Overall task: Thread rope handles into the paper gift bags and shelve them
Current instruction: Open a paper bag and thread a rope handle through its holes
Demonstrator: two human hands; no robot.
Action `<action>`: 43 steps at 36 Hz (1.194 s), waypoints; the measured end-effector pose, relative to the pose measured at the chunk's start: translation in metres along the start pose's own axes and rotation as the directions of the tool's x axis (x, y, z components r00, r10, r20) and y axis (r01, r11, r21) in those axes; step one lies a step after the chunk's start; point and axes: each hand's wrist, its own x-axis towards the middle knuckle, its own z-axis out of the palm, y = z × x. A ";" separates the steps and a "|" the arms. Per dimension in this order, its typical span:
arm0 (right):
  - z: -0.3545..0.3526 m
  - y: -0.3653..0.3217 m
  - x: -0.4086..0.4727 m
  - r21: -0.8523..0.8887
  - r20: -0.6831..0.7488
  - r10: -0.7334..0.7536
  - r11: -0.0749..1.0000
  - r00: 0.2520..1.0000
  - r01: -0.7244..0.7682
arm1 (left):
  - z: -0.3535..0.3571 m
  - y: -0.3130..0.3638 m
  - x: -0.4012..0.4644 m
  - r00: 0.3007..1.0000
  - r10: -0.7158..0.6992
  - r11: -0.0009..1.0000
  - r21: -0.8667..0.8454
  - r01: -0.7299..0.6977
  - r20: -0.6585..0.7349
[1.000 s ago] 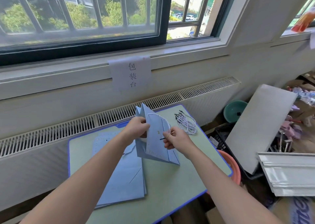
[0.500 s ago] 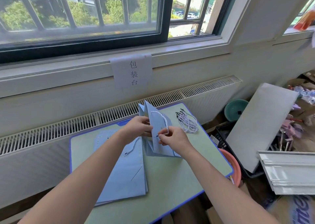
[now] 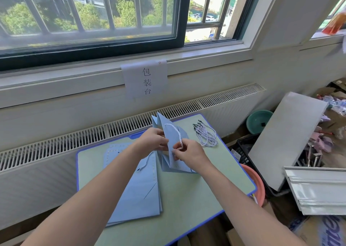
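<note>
Both hands on bag (image 3: pixel 175 152) | left hand (image 3: pixel 153 140) grips edge | right hand (image 3: pixel 189 151) pinches rope (image 3: pixel 177 133)

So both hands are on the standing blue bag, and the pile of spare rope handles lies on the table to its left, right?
Not quite. In the head view the hands, left and right, are on the standing blue bag, but the spare rope handles lie to its right, by the table's far right corner.

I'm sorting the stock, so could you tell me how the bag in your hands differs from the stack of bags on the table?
The held bag stands partly opened; the stacked bags lie flat. The held bag has a rope handle looped on it; none shows on the stack's top bag. Both are light blue paper.
</note>
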 end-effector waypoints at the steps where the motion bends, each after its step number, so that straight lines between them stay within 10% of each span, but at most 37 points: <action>1: 0.000 -0.001 0.000 -0.011 -0.017 -0.004 1.000 1.000 0.004 | 0.001 0.001 0.000 1.000 -0.012 1.000 -0.008 0.012 -0.019; 12: -0.008 -0.013 -0.002 -0.036 -0.008 0.041 0.998 0.999 -0.041 | 0.013 0.019 0.004 0.982 -0.072 0.992 -0.117 0.052 -0.174; 15: -0.014 -0.014 0.000 0.034 -0.033 0.056 0.998 0.998 -0.055 | 0.015 0.020 0.005 0.983 0.005 0.989 0.145 0.022 -0.183; 19: -0.021 -0.019 -0.001 0.059 -0.048 0.076 0.996 0.996 -0.073 | 0.019 0.022 0.000 0.995 0.061 0.841 0.541 -0.011 -0.074; 28: -0.029 -0.022 -0.004 0.074 -0.075 0.093 0.993 0.993 -0.087 | 0.016 0.026 0.001 0.991 0.074 0.756 0.654 0.018 -0.113; 36: -0.043 -0.029 -0.005 -0.001 -0.094 0.050 0.999 0.994 -0.051 | 0.004 0.019 0.002 0.982 0.186 0.409 0.912 -0.041 -0.040; 43: -0.055 -0.040 0.003 -0.187 -0.176 -0.086 0.981 0.981 0.053 | -0.005 0.019 0.006 0.857 0.497 0.350 0.873 -0.339 0.133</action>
